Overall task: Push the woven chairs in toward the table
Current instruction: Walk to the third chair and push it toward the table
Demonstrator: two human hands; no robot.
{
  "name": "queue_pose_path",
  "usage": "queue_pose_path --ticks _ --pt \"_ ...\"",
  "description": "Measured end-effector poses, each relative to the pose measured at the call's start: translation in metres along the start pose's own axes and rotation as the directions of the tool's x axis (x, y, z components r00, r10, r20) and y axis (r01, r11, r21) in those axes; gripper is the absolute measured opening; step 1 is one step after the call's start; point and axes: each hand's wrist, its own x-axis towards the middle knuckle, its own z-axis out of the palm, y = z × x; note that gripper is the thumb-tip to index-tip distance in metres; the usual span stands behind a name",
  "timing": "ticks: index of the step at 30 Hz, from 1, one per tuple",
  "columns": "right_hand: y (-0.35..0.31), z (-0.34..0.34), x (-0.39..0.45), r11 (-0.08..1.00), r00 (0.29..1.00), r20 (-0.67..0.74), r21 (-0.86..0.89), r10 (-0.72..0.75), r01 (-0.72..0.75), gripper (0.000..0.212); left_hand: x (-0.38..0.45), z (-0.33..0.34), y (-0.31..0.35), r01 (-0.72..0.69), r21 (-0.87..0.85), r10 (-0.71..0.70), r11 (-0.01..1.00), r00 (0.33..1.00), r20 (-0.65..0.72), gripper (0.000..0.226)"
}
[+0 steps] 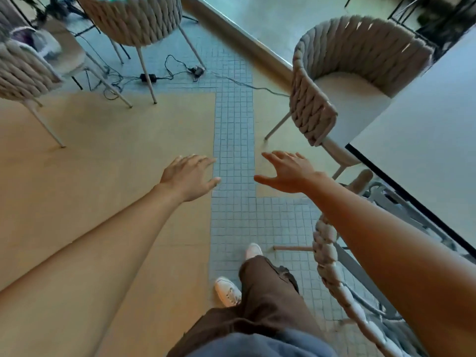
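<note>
1. Both hands were empty with fingers spread: the left hand (189, 176) and the right hand (286, 173) hovered over the floor, apart from any chair.
2. The beige rope-woven chair with a pale seat cushion (334, 81) stood ahead at the white counter's (425, 140) far edge, its seat only partly tucked under.
3. A second woven chair's braided back (328, 256) sat close under the right forearm, beside the counter's near edge.
4. To push well, I judged both palms should land on the curved backrest, pressing evenly toward the counter so the thin legs slide and do not twist.
5. The floor mixed tan panels (116, 150) with small grey-blue tiles (233, 140); grout lines might catch legs.
6. Black cables and a power brick (148, 78) lay by other woven chairs (134, 19) farther off.
</note>
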Motion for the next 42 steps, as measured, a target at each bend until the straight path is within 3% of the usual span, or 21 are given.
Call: queue_pose_path --ticks 5,27,35,42 --pt "0.026 -0.021 0.044 0.998 0.995 -0.074 0.021 0.061 -0.060 0.092 0.073 -0.022 -0.006 -0.090 0.023 0.090 0.996 0.995 -0.029 0.068" --pt "0.145 -0.128 0.241 0.961 0.964 -0.033 0.102 0.263 -0.258 0.091 0.370 -0.135 -0.013 -0.281 0.061 0.282 0.958 0.959 -0.008 0.069" --pt "0.153 -0.152 0.308 0.882 0.891 -0.026 0.158 0.452 -0.443 0.087 0.494 -0.171 -0.046 -0.454 0.126 0.452 0.882 0.891 0.043 0.069" --pt "0.143 -0.180 0.358 0.764 0.782 -0.051 0.261 0.622 -0.591 0.085 0.597 -0.219 -0.062 -0.653 0.222 0.650 0.724 0.754 0.096 0.070"
